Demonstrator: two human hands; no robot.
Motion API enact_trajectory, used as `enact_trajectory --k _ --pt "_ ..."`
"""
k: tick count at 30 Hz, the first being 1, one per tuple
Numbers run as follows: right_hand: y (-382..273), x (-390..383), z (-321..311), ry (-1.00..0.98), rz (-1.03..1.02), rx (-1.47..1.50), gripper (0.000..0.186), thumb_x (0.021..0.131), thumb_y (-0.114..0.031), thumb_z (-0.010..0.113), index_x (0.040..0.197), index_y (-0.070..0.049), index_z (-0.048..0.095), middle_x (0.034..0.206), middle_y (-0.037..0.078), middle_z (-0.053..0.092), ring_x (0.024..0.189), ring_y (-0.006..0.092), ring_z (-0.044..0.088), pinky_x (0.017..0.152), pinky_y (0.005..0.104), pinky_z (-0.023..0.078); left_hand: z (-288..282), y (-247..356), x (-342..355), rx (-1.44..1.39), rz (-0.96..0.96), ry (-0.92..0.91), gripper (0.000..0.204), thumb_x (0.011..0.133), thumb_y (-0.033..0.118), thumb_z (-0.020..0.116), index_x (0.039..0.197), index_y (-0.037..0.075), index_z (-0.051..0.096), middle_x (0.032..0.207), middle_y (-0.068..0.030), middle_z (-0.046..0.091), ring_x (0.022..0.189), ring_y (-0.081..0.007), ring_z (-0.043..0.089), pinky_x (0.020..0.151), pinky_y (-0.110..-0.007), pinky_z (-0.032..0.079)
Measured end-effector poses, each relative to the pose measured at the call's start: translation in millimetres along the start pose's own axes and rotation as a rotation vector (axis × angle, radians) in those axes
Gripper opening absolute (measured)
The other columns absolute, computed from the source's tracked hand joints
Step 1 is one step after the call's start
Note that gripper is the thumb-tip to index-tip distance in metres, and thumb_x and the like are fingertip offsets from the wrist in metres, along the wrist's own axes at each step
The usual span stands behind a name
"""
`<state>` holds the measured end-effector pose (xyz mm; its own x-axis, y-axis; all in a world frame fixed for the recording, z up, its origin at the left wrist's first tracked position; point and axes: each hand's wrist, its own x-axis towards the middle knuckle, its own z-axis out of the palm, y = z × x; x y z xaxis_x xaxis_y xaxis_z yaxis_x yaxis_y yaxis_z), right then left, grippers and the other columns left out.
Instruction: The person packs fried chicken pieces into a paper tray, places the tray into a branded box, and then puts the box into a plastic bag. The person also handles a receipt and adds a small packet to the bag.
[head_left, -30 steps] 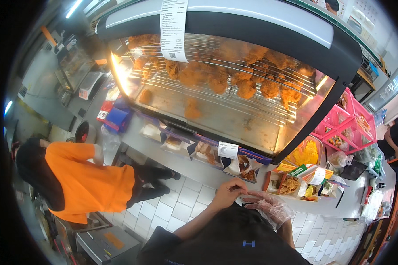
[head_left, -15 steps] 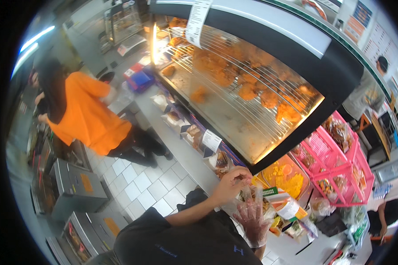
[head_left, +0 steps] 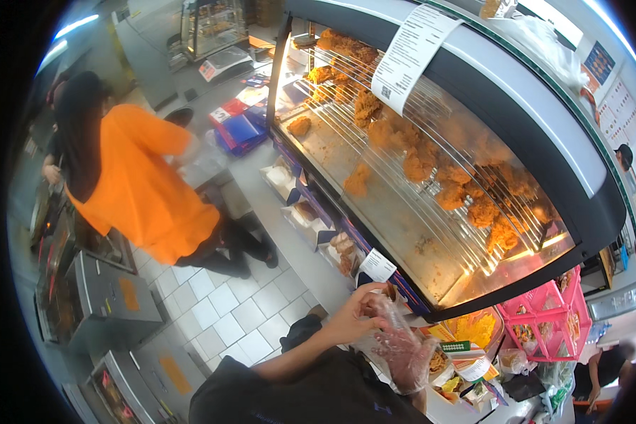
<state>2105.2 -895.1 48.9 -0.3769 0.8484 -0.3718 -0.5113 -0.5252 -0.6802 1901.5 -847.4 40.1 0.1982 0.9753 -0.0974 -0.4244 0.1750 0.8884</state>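
My left hand (head_left: 360,314) is closed in a pinch on thin clear plastic, the glove (head_left: 392,314) around my right hand. My right hand (head_left: 408,357) is inside this loose glove, fingers apart, just below and right of the left. Both are at the front edge of a heated display case (head_left: 579,233), where fried chicken pieces (head_left: 417,162) lie on wire racks. Open food boxes (head_left: 339,254) stand along the case's front. Beside my right hand are more food cartons (head_left: 463,360) and a tub of yellow food (head_left: 473,325).
A co-worker (head_left: 141,180) in an orange top stands at the left, near steel appliances (head_left: 88,297). Pink baskets (head_left: 572,311) with bagged food are at the right, beside another person (head_left: 601,374). A steel counter (head_left: 275,219) runs below the case; tiled floor (head_left: 226,318) lies left of me.
The camera view has turned, bringing the case higher and more diagonal. My left hand now pulls the glove's plastic upward over my right hand, which has turned from fingers downward-left to fingers toward the left hand.
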Motion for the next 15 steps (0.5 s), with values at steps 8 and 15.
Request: enact_trajectory --k 8,15 --pt "48 51 61 -0.117 0.260 -0.090 0.072 0.104 -0.049 0.048 0.159 -0.007 0.029 0.162 0.017 0.034 0.148 0.0359 0.036 0.120 0.0515 0.032 -97 33 15 0.154 -0.105 0.037 0.026 0.087 -0.003 0.076 0.111 0.005 0.072 0.103 -0.0034 0.071 0.095 -0.0104 0.065 0.086 -0.026 0.053" --pt "56 56 73 -0.381 0.124 -0.555 0.081 0.103 -0.057 0.049 0.165 -0.014 0.019 0.172 0.013 0.012 0.156 0.0306 0.018 0.126 0.0497 0.013 -145 26 35 0.171 0.082 0.311 0.019 0.085 -0.011 0.069 0.099 0.002 0.072 0.095 -0.0039 0.072 0.087 -0.0102 0.065 0.080 -0.025 0.053"
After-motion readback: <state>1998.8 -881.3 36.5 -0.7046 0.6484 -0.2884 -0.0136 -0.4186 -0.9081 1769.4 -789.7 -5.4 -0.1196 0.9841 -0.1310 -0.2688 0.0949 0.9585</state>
